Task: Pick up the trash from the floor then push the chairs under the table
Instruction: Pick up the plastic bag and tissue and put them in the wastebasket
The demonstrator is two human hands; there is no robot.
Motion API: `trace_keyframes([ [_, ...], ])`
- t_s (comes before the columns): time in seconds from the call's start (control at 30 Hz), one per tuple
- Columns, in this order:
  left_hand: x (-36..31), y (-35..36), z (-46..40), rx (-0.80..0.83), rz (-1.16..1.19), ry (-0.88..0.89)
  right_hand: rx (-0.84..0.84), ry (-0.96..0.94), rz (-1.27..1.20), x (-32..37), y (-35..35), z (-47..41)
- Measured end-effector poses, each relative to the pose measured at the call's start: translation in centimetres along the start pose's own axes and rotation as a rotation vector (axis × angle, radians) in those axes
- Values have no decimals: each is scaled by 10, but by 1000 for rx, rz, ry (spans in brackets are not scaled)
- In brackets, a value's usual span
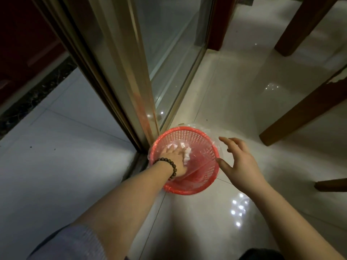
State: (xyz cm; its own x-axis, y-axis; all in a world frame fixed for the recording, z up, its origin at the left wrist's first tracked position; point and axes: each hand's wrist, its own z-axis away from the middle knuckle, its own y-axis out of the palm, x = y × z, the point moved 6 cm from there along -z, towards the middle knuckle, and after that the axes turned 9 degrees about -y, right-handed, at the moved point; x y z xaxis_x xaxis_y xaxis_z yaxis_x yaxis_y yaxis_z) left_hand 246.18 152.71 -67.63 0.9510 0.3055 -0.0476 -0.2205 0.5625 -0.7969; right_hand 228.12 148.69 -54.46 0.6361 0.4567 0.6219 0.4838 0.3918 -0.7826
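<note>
A red mesh waste basket (197, 139) with a clear plastic liner stands on the pale tiled floor beside a sliding glass door. My left hand (174, 158), with a dark bead bracelet on the wrist, reaches down inside the basket and rests on crumpled white paper trash (185, 149). Whether its fingers still grip the paper I cannot tell. Just right of the basket's rim hovers my right hand (238, 160), fingers spread and holding nothing.
The gold-framed glass door (131, 72) rises at the left of the basket. Dark wooden legs of furniture (300, 109) stand on the floor to the right, and another (293, 30) at the top right. A wooden piece (330, 184) juts in at the right edge.
</note>
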Motion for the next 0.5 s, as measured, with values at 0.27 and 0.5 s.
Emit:
trace_keyframes([
  [0.27,2,8,-5,23,-25,1,-18,67,58,-14,0,3],
  [0.5,-1,-98,102,-274,177,-12,-111,201,72,40,-55,29],
])
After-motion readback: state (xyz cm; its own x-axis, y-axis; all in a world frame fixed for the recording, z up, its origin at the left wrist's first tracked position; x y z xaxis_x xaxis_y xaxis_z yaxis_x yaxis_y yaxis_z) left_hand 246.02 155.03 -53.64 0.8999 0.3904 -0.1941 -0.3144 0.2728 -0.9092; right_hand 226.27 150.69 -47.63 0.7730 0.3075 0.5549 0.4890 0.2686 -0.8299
